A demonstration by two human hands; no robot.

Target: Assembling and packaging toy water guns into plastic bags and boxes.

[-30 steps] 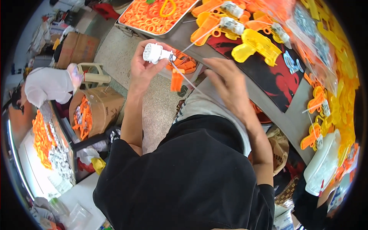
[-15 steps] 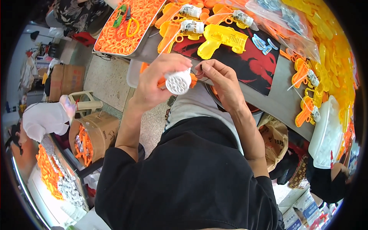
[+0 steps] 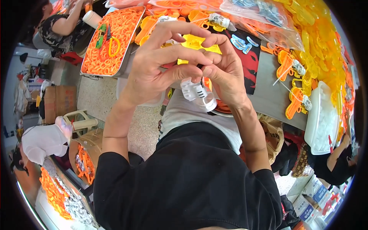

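My left hand [image 3: 151, 67] and my right hand [image 3: 229, 74] meet above my lap at the table's edge. Thumb and fingers of both are pinched together around a small dark piece [image 3: 199, 66], mostly hidden by the fingertips. Just beneath them hangs a white cylindrical part [image 3: 190, 90] with a clear round end, tilted down to the right; how it is held up cannot be made out. A bit of orange plastic [image 3: 207, 83] shows behind it. Beyond my fingers lies a yellow toy gun shell half [image 3: 193, 41], partly covered by my hands.
A tray of orange rings [image 3: 115, 57] carries green-handled cutters [image 3: 101, 36] and a yellow-handled tool. Orange toy guns [image 3: 295, 100] line the table, beside a heap of yellow shells [image 3: 318, 50]. At right stands a white bin [image 3: 321, 124]. Another person [image 3: 65, 28] works at upper left.
My left hand has left the body of the white part and now pinches beside my right fingertips. The part has swung from end-on to side-on, below the hands. The view has shifted somewhat.
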